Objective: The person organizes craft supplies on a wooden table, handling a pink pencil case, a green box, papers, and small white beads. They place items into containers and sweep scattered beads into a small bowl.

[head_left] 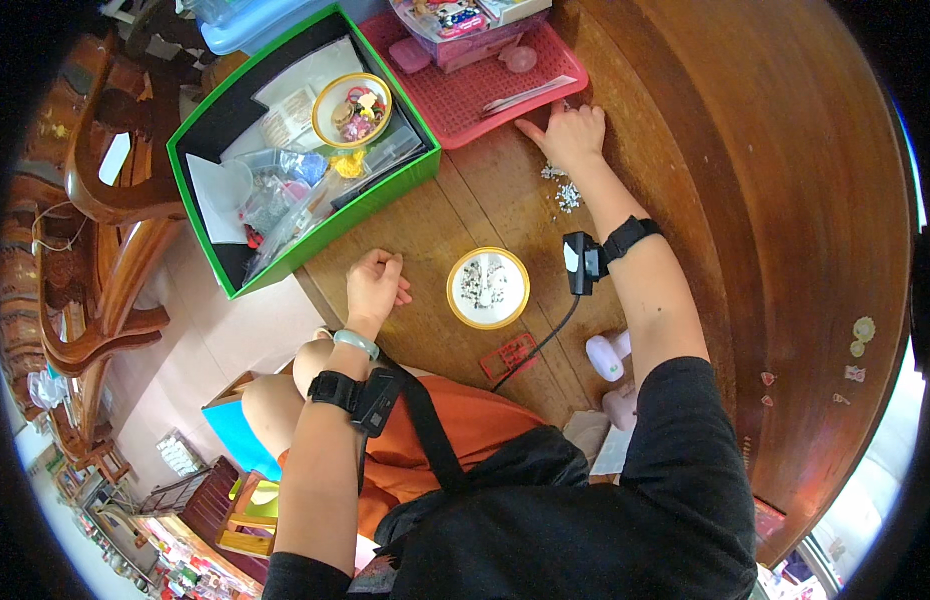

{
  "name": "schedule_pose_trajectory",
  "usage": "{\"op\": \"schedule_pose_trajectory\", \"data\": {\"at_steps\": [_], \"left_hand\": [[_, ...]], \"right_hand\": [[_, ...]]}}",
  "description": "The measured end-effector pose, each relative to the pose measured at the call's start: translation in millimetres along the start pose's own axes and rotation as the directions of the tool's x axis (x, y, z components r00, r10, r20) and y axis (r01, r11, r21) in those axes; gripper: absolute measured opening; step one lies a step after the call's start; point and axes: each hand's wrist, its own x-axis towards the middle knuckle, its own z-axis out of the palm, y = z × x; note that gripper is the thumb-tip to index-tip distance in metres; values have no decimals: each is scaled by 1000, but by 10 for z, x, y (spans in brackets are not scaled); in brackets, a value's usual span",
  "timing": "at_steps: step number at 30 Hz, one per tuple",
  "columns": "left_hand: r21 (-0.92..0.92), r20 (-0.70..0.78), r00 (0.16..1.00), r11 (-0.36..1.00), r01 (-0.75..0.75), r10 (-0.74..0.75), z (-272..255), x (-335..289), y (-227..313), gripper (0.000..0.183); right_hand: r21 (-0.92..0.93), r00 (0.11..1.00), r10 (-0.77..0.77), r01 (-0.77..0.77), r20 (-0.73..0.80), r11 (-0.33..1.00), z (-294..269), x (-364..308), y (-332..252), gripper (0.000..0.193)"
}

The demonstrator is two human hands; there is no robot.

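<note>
My left hand [376,290] rests at the table's near left edge with its fingers curled in; nothing shows in it. Between my hands stands a white bowl [500,318] with a yellow rim, holding small dark and pale bits. Farther off, my right hand [572,136] reaches to the front edge of a pink woven-pattern tray [455,125]. Its thumb is stretched out apart from the forefinger, which meets the tray's edge; the other fingers are bent. Beside my right wrist lies a scatter of small silvery bits [567,197].
A green-edged box [310,236] at the far left holds bags and another yellow-rimmed bowl [322,112]. A red plastic frame [509,356] and a pale lilac rounded object [605,357] lie nearer me. A cable [556,334] hangs from the right wrist's black device [582,262].
</note>
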Motion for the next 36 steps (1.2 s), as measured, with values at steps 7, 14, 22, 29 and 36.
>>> {"op": "schedule_pose_trajectory", "data": {"at_steps": [7,14,22,29,36], "left_hand": [[1,-10,1000,1000,4,-4,-4,-2,-8,22],[-1,6,1000,1000,-6,6,2,7,15,23],[-21,2,1000,1000,-18,18,-6,4,-24,22],[-26,10,1000,1000,-2,2,3,6,5,22],[-26,6,1000,1000,9,-9,-7,1,-7,22]], "right_hand": [[-20,998,-20,21,67,1000,21,54,8,83],[9,988,1,-2,153,1000,-4,132,26,85],[81,988,27,-40,155,996,-25,-152,149,86],[21,976,77,-82,204,996,22,83,-8,92],[28,951,78,-90,299,996,-13,118,11,95]]}}
